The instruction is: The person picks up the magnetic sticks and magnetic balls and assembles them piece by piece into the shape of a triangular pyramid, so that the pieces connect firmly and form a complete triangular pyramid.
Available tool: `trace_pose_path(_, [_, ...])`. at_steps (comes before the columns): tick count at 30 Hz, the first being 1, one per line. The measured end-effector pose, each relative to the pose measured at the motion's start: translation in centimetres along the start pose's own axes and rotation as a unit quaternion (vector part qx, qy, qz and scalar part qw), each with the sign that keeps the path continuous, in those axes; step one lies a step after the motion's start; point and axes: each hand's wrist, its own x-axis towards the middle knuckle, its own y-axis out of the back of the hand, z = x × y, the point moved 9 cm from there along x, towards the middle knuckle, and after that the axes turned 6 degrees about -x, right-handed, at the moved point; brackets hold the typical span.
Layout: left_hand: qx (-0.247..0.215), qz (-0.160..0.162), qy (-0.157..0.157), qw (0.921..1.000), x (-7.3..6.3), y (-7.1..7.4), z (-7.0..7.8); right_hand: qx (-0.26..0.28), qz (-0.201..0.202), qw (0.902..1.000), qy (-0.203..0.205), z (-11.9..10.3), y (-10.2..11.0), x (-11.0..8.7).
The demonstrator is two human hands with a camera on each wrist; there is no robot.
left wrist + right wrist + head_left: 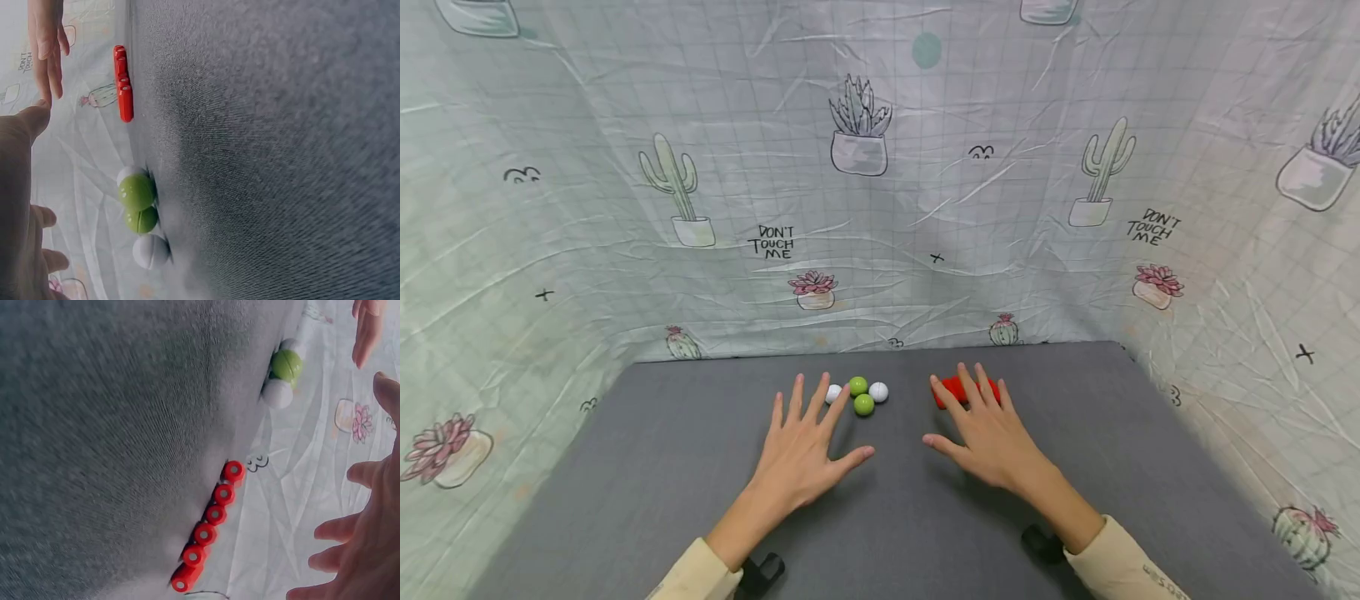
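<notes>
My left hand (801,454) hovers above the grey tabletop with its fingers spread, just in front of a small cluster of balls. That cluster has two glossy green balls (864,405) and two white balls (878,392), one of them partly behind my fingers. Over on the right, my right hand (988,442) is also raised, fingers splayed and holding nothing. Beyond its fingertips lies a row of several short red cylinders (215,514), each with a pale round centre at its end. From the head view, my fingers partly cover these cylinders.
A dark grey cloth-like surface (880,533) covers the table. Behind and to both sides hangs a wrinkled pale curtain (880,217) printed with cacti and potted plants, meeting the table's far edge. Dark straps with camera mounts (1043,543) sit at the wrists.
</notes>
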Motion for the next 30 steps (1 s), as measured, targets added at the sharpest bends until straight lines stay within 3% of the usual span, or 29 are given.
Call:
trace_pose_path(14, [-0.004,-0.003,0.009,0.9999,2.0,-0.2,-0.8,0.022,-0.023,0.9992,-0.025,2.9,-0.8,1.8])
trace_pose_path(30, [-0.006,-0.006,0.015,0.9999,4.7,-0.5,-3.1,0.020,-0.046,0.9976,-0.048,6.0,-1.1,3.6])
